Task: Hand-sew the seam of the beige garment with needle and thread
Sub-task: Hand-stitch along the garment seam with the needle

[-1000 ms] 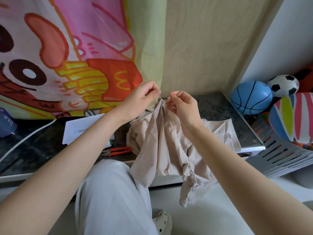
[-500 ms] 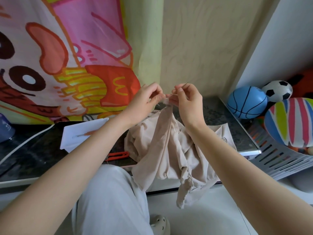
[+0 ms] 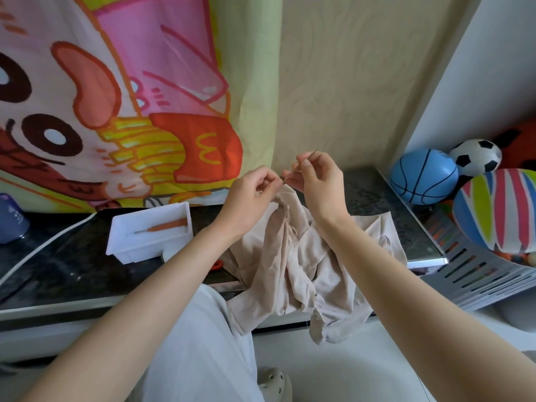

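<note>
Left hand point(image 3: 251, 195) pinches garment point(image 3: 290, 256) top edge. Right hand point(image 3: 320, 184) pinches needle point(image 3: 311, 156) just right of that grip, tip up. Thread probably there, too fine to see.

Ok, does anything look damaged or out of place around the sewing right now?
Nothing is spilled. The beige garment has a frayed, ragged edge along its raised seam, and one end hangs off the counter edge. A red tool lies half hidden under the fabric.
</note>
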